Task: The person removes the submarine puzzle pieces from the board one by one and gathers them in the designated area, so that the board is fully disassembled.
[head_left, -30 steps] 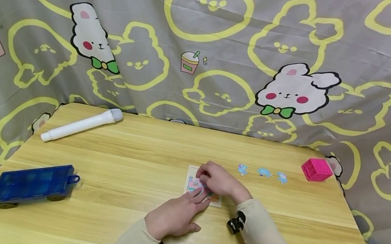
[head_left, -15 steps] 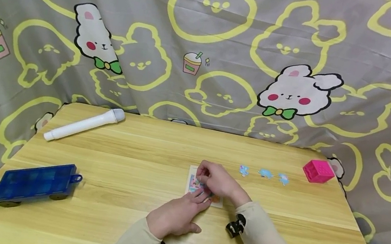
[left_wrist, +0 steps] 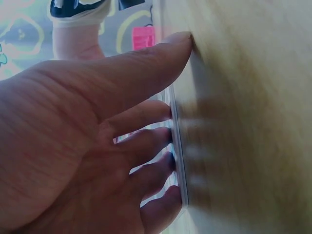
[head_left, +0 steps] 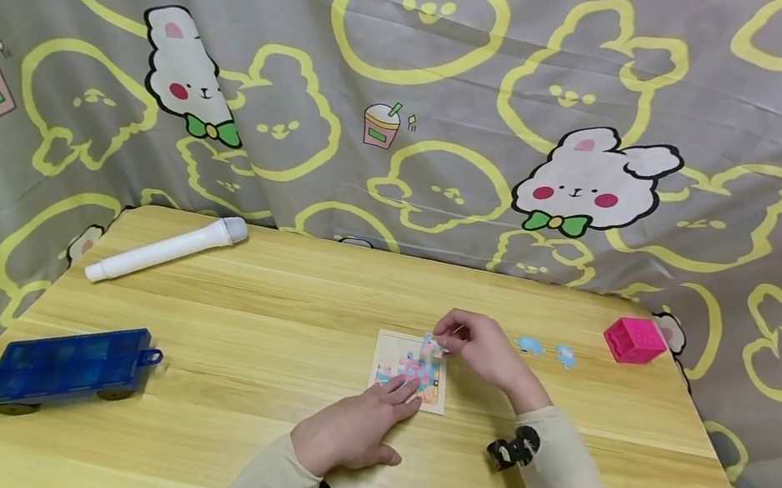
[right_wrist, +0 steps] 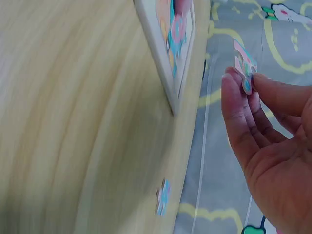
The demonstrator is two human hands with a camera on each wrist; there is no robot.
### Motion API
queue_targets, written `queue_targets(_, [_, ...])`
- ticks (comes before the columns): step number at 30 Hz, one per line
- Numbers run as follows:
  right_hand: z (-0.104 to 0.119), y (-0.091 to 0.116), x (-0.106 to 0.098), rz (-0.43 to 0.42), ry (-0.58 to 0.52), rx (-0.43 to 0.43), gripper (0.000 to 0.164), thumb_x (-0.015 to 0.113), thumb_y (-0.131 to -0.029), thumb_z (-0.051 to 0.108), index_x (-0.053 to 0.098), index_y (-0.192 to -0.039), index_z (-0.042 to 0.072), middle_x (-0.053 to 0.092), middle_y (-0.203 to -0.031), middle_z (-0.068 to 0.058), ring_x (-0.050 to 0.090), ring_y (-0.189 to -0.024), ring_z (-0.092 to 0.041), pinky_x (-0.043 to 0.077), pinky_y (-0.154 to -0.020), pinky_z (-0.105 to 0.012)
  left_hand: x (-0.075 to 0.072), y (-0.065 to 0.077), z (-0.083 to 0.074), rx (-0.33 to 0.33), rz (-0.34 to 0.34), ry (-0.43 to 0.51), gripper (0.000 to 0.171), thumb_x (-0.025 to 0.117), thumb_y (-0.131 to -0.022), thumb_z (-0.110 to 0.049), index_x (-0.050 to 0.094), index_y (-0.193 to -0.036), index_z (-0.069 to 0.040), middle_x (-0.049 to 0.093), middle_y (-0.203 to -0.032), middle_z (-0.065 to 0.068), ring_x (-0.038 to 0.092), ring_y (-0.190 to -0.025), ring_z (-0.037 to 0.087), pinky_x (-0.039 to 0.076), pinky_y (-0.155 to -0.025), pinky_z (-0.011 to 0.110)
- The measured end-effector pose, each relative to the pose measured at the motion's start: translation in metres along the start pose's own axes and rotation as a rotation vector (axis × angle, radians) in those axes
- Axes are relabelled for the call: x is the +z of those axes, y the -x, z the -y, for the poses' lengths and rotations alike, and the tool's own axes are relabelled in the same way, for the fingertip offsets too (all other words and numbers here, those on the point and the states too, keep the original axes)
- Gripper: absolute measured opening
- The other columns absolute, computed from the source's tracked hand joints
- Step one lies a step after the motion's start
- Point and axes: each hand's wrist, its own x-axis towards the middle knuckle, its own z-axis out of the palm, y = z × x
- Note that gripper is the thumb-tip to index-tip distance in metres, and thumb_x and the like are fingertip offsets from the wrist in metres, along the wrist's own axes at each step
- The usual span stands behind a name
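My right hand pinches a pink and light-blue jigsaw piece between thumb and fingers, above the upper right corner of a small puzzle board. Joined pieces in pink, blue and orange fill the lower part of the board, inside a pale frame. With extended fingers my left hand rests on the board's lower edge, its thumb on the tabletop; the fingertips touch the board in the left wrist view. Part of the picture is hidden under these fingers. Two loose blue jigsaw pieces lie to the right of my right hand.
A pink cube block stands near the far right edge of the wooden table. At the back left lies a white microphone, with a blue wheeled toy trailer in front of it. A patterned curtain hangs behind the table.
My right hand has moved from over the board to the right and now holds up a piece. Of three loose pieces on the table, the leftmost is gone from its spot. My left hand stays put.
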Motion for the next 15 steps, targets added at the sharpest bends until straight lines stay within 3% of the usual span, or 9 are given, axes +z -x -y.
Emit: queue_targets(15, [-0.043,0.025,-0.032,0.031,0.056,0.086,0.011,0.059,-0.093,-0.005,0.067,-0.093,0.002,0.061,-0.084,-0.007,0.06,-0.075,-0.02,0.055,-0.066,-0.034,-0.002,0.002,-0.003,0.027,-0.016,-0.018,0.078,0.078,-0.083,-0.035,0.045,-0.147,-0.004,0.026,-0.159,0.01,0.022,-0.145,0.027,0.027,-0.114,0.039])
